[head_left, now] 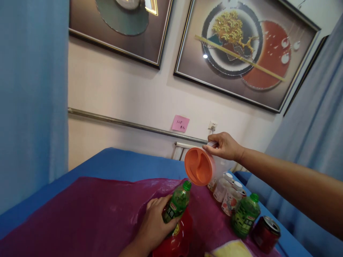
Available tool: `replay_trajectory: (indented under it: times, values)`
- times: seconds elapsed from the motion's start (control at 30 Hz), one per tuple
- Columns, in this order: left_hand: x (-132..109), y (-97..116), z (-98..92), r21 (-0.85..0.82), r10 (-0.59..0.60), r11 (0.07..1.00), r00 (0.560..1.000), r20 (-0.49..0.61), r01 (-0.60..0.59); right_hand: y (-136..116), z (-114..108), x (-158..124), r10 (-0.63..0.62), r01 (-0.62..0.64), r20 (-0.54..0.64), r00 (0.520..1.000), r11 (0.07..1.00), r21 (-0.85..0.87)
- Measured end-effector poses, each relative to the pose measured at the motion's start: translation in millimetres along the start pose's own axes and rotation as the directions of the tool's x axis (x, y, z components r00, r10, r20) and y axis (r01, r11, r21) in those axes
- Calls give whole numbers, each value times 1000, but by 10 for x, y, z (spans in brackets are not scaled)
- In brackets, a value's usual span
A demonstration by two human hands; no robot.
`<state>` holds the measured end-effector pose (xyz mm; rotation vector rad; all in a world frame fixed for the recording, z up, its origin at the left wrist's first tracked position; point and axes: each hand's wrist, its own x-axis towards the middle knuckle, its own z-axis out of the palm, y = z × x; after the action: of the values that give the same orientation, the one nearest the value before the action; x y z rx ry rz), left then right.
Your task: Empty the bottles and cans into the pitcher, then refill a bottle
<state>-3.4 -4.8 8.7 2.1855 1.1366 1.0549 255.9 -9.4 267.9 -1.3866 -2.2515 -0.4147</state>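
My left hand (158, 221) is wrapped around a green plastic bottle (177, 203) with a dark printed label, its mouth uncapped and slightly tilted. Beneath that bottle is a red plastic basin (175, 241), partly hidden by the hand. Up and to the right, my right hand (225, 145) grips the handle of a pitcher (198, 167) with an orange lid. The pitcher is tipped so that its lid faces me, and its lower edge hangs just over the bottle's mouth. A faint clear trace shows between them. The pitcher's body is mostly hidden behind the lid.
To the right stand clear bottles with white caps (232, 200), a second green bottle (245, 216) and a dark red can (266, 233). A yellow cloth (230, 249) lies at the front. Purple plastic sheeting (93, 214) covers part of the blue surface (112, 157).
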Motion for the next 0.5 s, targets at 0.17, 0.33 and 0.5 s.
replay_trajectory:
  times: [0.17,0.33,0.5]
  values:
    - [-6,6,-5,4,9,1000,1000,19,-9,6,7,-3,8,-8,8,1000,1000,2]
    - [1,12,-12,14,18,1000,1000,10,-18,-1,2,-3,18,-19,21,1000,1000,19]
    - [-2,3,-3,-2,14,1000,1000,8,-13,-4,6,-3,18,-19,19,1000,999,28]
